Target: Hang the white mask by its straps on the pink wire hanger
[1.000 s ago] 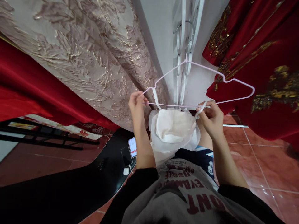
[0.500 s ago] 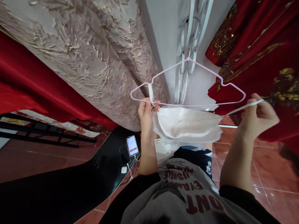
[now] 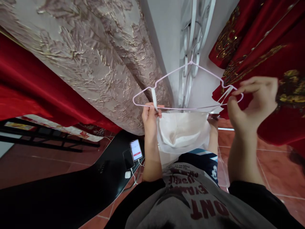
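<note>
Left hand (image 3: 150,116) pinches the lower bar of a pale pink hanger (image 3: 171,72) between thumb and fingers, right at the left strap (image 3: 154,97) of a white garment (image 3: 183,127). That strap loops over the hanger's sloping arm near the notch. Right hand (image 3: 256,103) is raised at the hanger's other end, thumb and forefinger close together beside the right strap (image 3: 227,92), which runs up to the bar there; whether they grip the strap or only touch it, I cannot tell. The garment hangs just below the lower bar, between the two forearms. Above it, the hanger's metal hook stands near a white rack (image 3: 193,19). Patterned pinkish cloth (image 3: 95,63) hangs to the left, gold-trimmed red cloth (image 3: 267,31) to the right. Two phones (image 3: 136,150) lie side by side on a black table (image 3: 90,184).
</note>
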`<state>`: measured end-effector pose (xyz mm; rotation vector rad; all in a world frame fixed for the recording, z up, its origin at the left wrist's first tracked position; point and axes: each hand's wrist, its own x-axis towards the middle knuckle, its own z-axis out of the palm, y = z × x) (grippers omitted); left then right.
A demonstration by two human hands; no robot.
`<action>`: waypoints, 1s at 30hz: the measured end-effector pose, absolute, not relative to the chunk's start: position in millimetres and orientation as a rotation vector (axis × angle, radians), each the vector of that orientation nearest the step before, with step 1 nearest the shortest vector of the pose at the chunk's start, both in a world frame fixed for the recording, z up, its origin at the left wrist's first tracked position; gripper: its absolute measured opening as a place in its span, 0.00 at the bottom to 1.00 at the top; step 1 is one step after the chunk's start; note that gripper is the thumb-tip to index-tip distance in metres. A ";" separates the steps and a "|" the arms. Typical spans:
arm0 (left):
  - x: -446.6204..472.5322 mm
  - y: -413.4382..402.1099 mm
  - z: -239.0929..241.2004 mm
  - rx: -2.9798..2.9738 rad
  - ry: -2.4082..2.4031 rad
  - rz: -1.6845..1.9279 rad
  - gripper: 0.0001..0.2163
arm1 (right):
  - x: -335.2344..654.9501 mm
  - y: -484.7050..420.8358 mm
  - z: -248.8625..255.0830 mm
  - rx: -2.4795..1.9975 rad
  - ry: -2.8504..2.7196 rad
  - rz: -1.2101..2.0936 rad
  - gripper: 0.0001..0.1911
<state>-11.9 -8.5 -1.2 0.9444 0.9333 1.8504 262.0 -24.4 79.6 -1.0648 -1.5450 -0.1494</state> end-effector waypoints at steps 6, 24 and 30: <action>-14.8 -7.7 -3.4 0.938 0.930 1.810 0.13 | 221.6 -45.5 24.2 -1.324 -1.748 0.793 0.26; -74.3 -11.6 47.5 1.019 0.928 1.920 0.16 | 214.1 -49.5 -6.9 -1.294 -1.539 0.828 0.25; -52.7 -11.1 11.6 0.968 1.160 1.881 0.15 | 206.2 -51.4 -0.8 -1.337 -1.659 0.811 0.28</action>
